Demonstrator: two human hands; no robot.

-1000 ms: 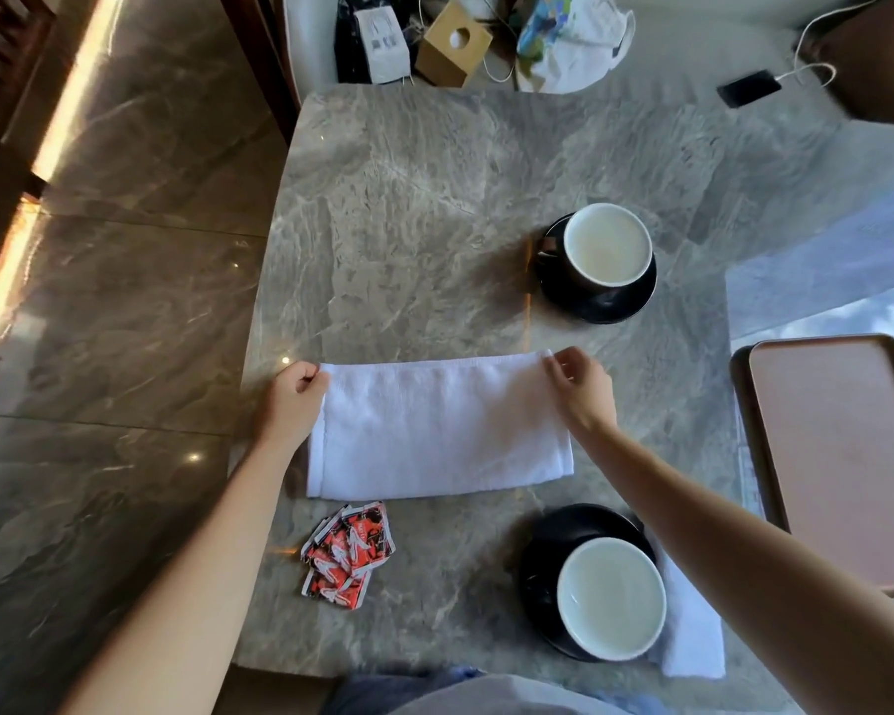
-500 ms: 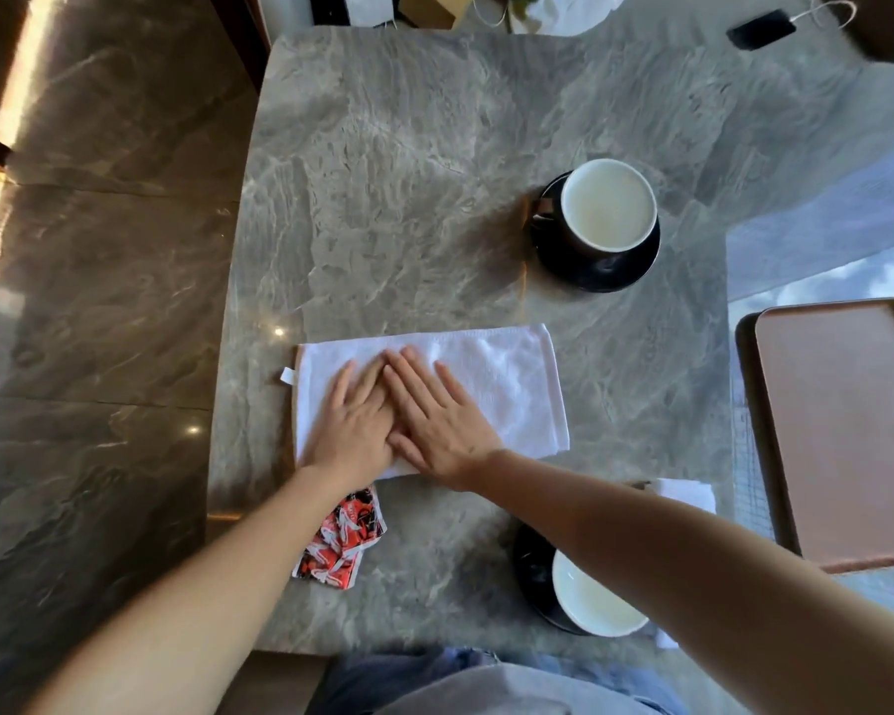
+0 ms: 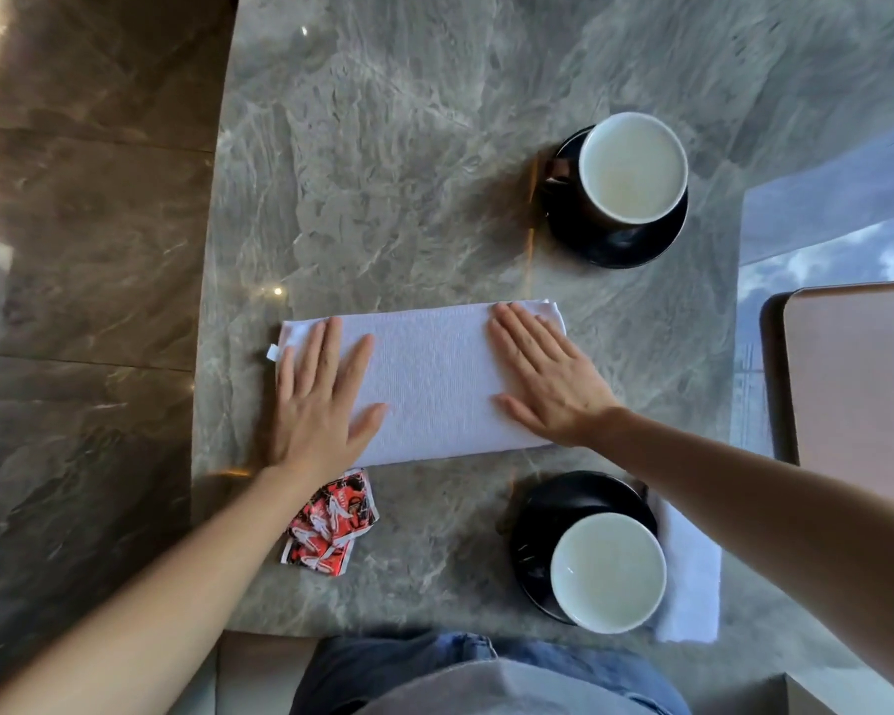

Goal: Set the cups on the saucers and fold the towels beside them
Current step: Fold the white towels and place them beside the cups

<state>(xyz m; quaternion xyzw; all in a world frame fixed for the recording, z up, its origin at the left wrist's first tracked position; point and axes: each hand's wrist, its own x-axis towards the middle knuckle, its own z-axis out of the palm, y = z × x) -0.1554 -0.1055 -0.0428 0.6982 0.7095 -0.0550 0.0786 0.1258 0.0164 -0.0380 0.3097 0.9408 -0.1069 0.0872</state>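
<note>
Both hands, left hand [image 3: 321,405] and right hand [image 3: 548,384], are now spreading apart, open-palmed, gripping nothing, smoothing the folded towel [image 3: 429,384] mid-frame; another fold likely follows.

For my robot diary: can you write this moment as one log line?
step: flattening towel | left hand flat on left end | right hand flat on right end | both cups on saucers

A folded towel [image 3: 429,384] lies across the middle of the surface [image 3: 383,172]. The left hand [image 3: 321,399] lies flat on its 9 o'clock end, the right hand [image 3: 543,374] on its 3 o'clock end. At 1 o'clock a cup [image 3: 633,167] sits on a saucer [image 3: 620,245]. At 5 o'clock a second cup [image 3: 608,572] sits on its saucer [image 3: 548,518], a second towel [image 3: 692,575] just beside it at 3 o'clock. Packets [image 3: 331,523] lie at 7 o'clock.
</note>
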